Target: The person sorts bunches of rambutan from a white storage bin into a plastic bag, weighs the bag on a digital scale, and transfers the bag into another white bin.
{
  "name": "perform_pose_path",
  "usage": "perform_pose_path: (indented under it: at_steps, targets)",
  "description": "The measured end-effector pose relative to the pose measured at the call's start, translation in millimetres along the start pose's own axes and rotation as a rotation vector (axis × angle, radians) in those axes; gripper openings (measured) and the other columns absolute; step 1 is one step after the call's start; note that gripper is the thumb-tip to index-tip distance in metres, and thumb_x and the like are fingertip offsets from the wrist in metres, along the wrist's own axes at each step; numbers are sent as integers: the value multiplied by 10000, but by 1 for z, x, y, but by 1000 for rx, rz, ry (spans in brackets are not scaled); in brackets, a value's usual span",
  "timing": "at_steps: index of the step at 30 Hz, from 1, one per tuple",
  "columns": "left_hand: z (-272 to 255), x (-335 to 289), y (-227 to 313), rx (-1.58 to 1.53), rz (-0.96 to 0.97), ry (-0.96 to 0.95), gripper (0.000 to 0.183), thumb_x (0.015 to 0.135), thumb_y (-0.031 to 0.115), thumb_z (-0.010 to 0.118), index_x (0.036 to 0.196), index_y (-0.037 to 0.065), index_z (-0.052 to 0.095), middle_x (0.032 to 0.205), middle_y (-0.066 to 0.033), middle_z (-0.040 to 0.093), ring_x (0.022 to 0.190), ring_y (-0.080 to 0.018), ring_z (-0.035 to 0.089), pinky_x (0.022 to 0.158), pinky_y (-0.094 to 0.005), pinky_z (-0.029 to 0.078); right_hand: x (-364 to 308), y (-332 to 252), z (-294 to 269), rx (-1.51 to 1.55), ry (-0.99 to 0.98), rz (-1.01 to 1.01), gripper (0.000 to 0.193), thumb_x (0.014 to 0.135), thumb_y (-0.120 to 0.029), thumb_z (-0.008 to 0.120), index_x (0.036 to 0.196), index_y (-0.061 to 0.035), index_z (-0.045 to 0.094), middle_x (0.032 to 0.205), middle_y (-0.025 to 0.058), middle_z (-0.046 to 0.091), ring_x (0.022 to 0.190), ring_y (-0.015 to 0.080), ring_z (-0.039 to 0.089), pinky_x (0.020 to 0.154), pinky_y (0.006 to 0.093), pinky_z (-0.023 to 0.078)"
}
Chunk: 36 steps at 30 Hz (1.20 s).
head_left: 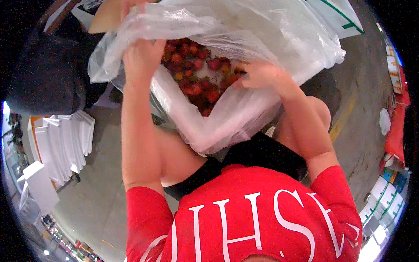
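In front of me a clear plastic bag (192, 126) is spread wide, with many round red fruits (209, 94) inside; their exact kind is hard to tell. At the bag's left side, my left hand (142, 56) is closed on the plastic, its fingers partly covered by folds. My right hand (264, 75) reaches over the bag's right edge, palm down. Its bent fingers are apart and slightly blurred, with the tips close to the fruits. I cannot make out anything held in them.
A person in dark clothes (46, 74) is at the far left, near a brown cardboard piece (104, 17). White foam sheets (65, 146) stand stacked on the left floor. A white box with green tape (336, 17) is at the back right; more such boxes (384, 196) stand at the right.
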<state>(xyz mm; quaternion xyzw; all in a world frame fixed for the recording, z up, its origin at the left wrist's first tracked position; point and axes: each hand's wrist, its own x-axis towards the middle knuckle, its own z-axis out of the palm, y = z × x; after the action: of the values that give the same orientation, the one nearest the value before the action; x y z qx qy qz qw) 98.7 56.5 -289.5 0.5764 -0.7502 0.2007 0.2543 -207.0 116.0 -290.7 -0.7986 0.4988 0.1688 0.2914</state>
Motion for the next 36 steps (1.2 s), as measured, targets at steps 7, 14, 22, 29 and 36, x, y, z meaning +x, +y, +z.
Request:
perform_pose_path:
  at_steps: [7, 14, 22, 29, 36]
  targets:
    - [47, 21, -49, 49, 155, -288, 355, 865, 365, 608, 1008, 44, 661, 1049, -168, 664, 930, -390, 628, 847, -485, 490, -48, 26, 10, 161, 105, -278, 245, 854, -253, 600, 931, -38, 690, 948, 135, 652, 907, 323, 596, 790, 414, 464]
    - [-33, 90, 35, 22, 183, -413, 273, 875, 272, 577, 989, 37, 657, 892, -164, 672, 848, -326, 650, 778, -436, 506, -99, 30, 7, 239, 256, -328, 163, 837, -129, 605, 873, 12, 678, 916, 144, 642, 890, 332, 595, 801, 396, 478]
    - [-143, 164, 82, -350, 13, -62, 268, 837, 225, 563, 860, -24, 659, 729, -162, 649, 663, -243, 629, 677, -390, 496, -98, 26, 3, 160, 134, -160, 264, 872, -257, 569, 953, -43, 702, 963, 127, 651, 934, 319, 609, 825, 380, 479]
    - [-105, 167, 24, -423, -246, -231, 290, 848, 253, 573, 910, -20, 645, 788, -129, 639, 720, -224, 606, 697, -371, 485, -108, 1, 8, -75, 162, -91, 474, 835, -437, 630, 1249, -208, 603, 1139, 73, 593, 1142, 298, 526, 1029, 617, 283]
    - [-69, 186, 11, -541, -410, -296, 319, 859, 281, 583, 961, -17, 631, 848, -97, 629, 777, -206, 583, 716, -352, 473, -72, -3, 35, 3, 344, -477, 430, 824, -385, 659, 1216, -217, 597, 1072, 80, 599, 1138, 283, 534, 1028, 626, 286]
